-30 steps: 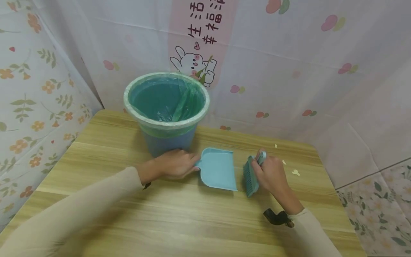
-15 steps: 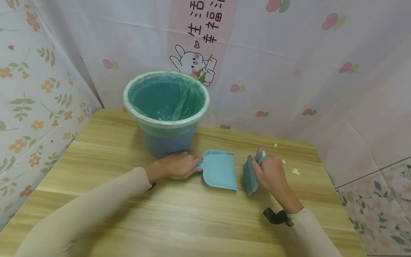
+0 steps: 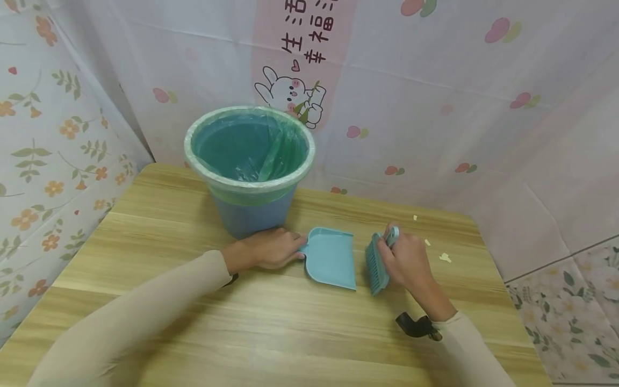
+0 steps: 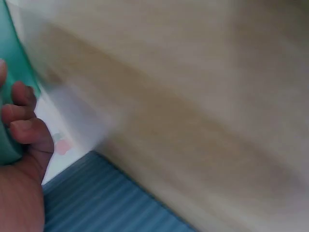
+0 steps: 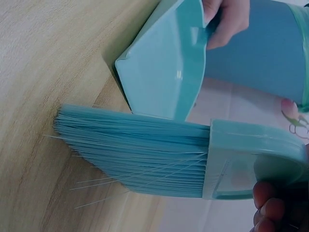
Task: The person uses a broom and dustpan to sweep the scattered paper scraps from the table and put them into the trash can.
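A light-blue dustpan point(image 3: 331, 259) lies near the middle of the wooden table, its wide edge facing right. My left hand point(image 3: 274, 248) grips its handle from the left, right by the bin's base. My right hand point(image 3: 410, 260) holds a teal hand brush point(image 3: 377, 264) by its handle, just right of the dustpan's edge. In the right wrist view the brush's long bristles point(image 5: 130, 150) reach down to the table, with the dustpan point(image 5: 164, 63) close behind them. The left wrist view shows curled fingers point(image 4: 29, 130) round the handle.
A blue bin point(image 3: 251, 209) with a green liner stands at the back left of the table point(image 3: 271, 333). Several small pale paper scraps point(image 3: 445, 258) lie right of my right hand. A patterned cloth point(image 3: 425, 134) hangs behind the table.
My left hand and the dustpan have shifted slightly to the right, and the pan's front edge has tilted a little. My right hand and the brush stay almost still.
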Demonstrator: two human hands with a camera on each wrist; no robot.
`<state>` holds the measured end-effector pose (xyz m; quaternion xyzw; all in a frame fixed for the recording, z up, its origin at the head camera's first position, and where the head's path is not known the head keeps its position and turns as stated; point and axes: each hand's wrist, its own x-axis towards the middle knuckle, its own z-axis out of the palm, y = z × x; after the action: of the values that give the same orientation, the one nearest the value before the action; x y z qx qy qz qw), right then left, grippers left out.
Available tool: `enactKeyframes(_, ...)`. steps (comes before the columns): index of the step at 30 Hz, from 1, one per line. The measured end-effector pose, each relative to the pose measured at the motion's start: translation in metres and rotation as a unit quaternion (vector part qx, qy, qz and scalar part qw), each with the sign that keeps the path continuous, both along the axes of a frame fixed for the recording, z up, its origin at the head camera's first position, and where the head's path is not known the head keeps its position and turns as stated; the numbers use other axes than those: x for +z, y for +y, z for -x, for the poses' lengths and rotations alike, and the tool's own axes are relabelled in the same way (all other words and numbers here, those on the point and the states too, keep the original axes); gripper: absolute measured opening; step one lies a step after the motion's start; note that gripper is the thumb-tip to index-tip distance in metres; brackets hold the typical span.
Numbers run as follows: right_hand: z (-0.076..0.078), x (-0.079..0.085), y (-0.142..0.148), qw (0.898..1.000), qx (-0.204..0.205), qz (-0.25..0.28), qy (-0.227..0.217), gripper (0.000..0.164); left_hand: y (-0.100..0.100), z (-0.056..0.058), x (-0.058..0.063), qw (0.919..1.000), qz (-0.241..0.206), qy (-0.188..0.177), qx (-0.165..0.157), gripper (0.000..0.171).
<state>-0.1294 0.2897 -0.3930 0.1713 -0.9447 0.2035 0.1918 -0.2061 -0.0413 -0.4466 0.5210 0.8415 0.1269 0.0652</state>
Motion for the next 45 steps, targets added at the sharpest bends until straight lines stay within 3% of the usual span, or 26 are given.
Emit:
enactKeyframes(7,0.000,0.000,0.000,1.000,0.005,-0.005,0.004,0.029,0.006,0.001,0.011,0.9994,0.024,0.023,-0.007,0.022)
enactKeyframes(16,-0.003,0.003,0.006,1.000,0.000,-0.009,-0.001,0.027,0.014,0.000,0.020,0.9968,0.074,0.016,0.025,0.025)
enactKeyframes(28,0.000,0.038,0.061,0.996,-0.046,-0.065,-0.030,0.016,0.015,0.000,0.020,0.9955,0.089,0.002,0.033,0.027)
enactKeyframes(36,0.023,0.047,0.100,0.989,-0.042,-0.130,0.048,0.025,0.013,-0.002,0.022,0.9952,0.093,0.006,0.032,0.028)
enactKeyframes(40,0.039,0.042,0.112,0.984,-0.015,-0.147,0.103,0.027,0.013,-0.002,0.021,0.9947,0.097,0.006,0.033,0.028)
enactKeyframes(45,0.054,0.032,0.122,0.976,0.015,-0.166,0.139,0.020,0.013,-0.002,0.021,0.9946,0.099,0.008,0.031,0.029)
